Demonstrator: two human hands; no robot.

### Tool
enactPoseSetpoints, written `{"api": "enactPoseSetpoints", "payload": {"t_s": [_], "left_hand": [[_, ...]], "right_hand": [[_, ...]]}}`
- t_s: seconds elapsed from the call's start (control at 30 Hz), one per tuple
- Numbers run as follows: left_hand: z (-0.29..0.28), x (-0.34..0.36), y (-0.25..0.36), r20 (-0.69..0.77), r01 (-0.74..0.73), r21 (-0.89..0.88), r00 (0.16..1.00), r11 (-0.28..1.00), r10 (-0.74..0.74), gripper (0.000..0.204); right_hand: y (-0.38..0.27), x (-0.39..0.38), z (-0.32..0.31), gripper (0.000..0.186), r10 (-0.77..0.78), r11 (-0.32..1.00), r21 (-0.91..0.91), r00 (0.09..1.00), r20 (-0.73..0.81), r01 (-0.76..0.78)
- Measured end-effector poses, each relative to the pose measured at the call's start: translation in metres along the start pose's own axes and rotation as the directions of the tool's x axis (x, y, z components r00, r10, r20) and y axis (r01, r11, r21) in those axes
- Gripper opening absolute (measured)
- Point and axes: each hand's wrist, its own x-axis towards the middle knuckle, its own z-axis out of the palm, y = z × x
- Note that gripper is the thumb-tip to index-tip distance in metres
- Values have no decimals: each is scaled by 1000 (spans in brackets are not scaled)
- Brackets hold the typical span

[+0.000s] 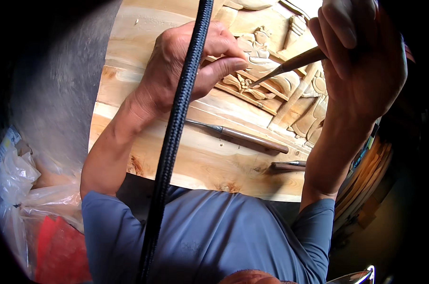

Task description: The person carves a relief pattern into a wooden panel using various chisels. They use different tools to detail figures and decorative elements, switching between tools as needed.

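Observation:
My right hand (pixel 351 66) is closed round the handle of a slim carving tool (pixel 297 63), whose metal tip rests on a small carved flower (pixel 245 85) in a wooden relief panel (pixel 108 85) of figures and rails. My left hand (pixel 174 66) is curled at the panel's left part, thumb and forefinger bent close to the carving; anything between them is hidden. Below it a chisel with a wooden handle (pixel 252 139) lies on plain wood. Another wooden-handled tool (pixel 285 165) lies lower right, partly behind my right forearm.
A black braided cable (pixel 162 170) runs vertically across the view, in front of my left hand. At left are a grey surface (pixel 48 94), crumpled clear plastic bags (pixel 20 175) and a red item (pixel 58 246). Stacked orange-brown boards (pixel 368 180) stand at the right.

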Motion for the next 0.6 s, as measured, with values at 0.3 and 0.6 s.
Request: {"api": "enactPoseSetpoints", "payload": {"t_s": [0.3,0.6], "left_hand": [[0,-4,7,137,-103,308,989,946,63,17],[-2,-2,15,264,-212,389,958,897,112,19]], "right_hand": [[21,-17,4,50,70,996,-34,979,-190,-78],[-2,-27,-6,44,58,996,-58,986,-154,-68]]}}
